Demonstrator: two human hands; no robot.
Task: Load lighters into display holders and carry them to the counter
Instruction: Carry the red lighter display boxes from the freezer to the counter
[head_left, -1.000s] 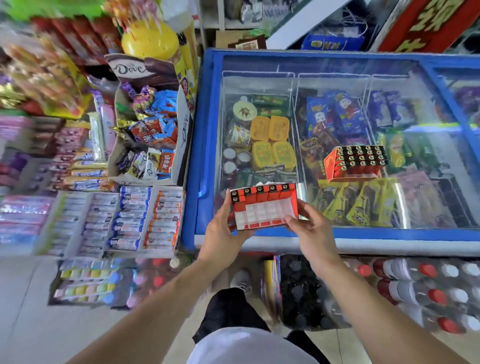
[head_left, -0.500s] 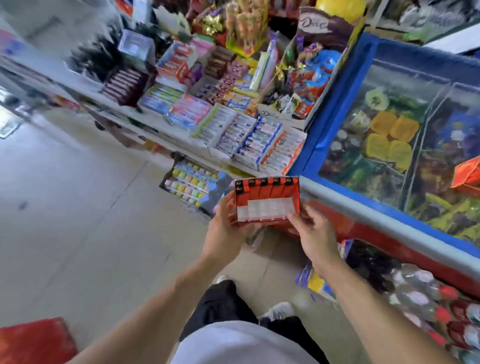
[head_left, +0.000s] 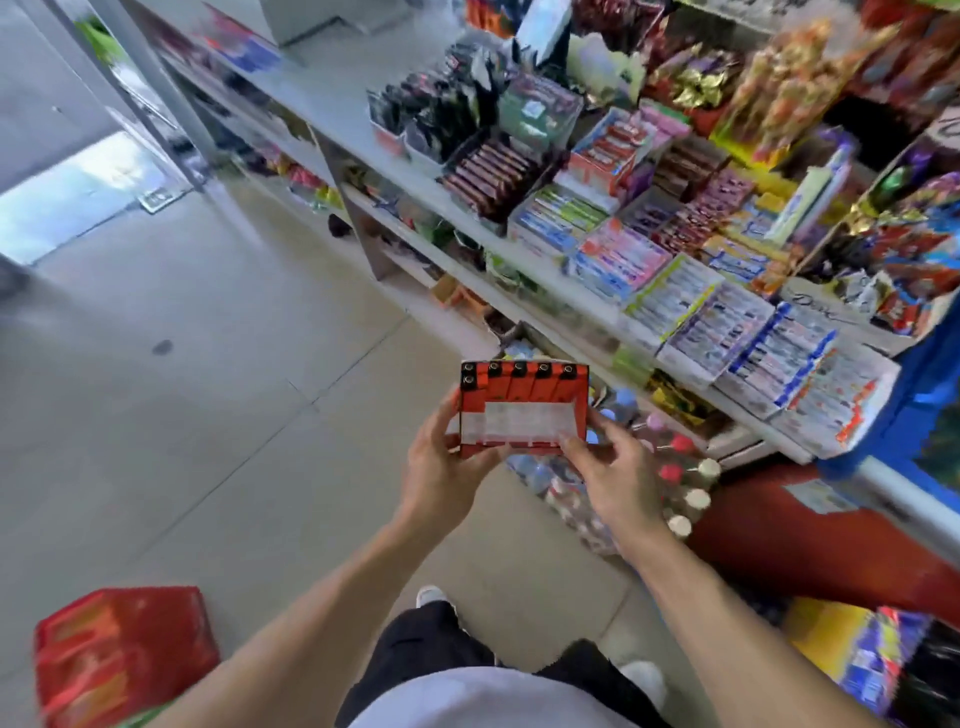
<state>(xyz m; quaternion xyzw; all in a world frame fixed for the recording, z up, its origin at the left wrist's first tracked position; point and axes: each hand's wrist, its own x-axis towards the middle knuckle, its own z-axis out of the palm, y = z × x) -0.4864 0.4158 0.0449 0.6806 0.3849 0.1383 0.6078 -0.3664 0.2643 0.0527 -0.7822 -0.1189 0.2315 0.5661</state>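
Red display holder (head_left: 523, 410) gripped at both ends — left hand (head_left: 441, 467), right hand (head_left: 615, 475); beyond fingertips, snack shelf (head_left: 545, 291) — bottles (head_left: 680, 483) beneath right fingers.

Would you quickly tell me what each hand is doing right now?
Left hand: grips the left side of the lighter display holder.
Right hand: holds the holder's lower right corner with its fingers.

We see two bare forearms with no sleeves, watch or rings, ending in the left hand (head_left: 441, 467) and the right hand (head_left: 618, 478). Below them we make out a white shirt hem (head_left: 467, 696), black trousers (head_left: 431, 649) and light-coloured shoes (head_left: 644, 680).
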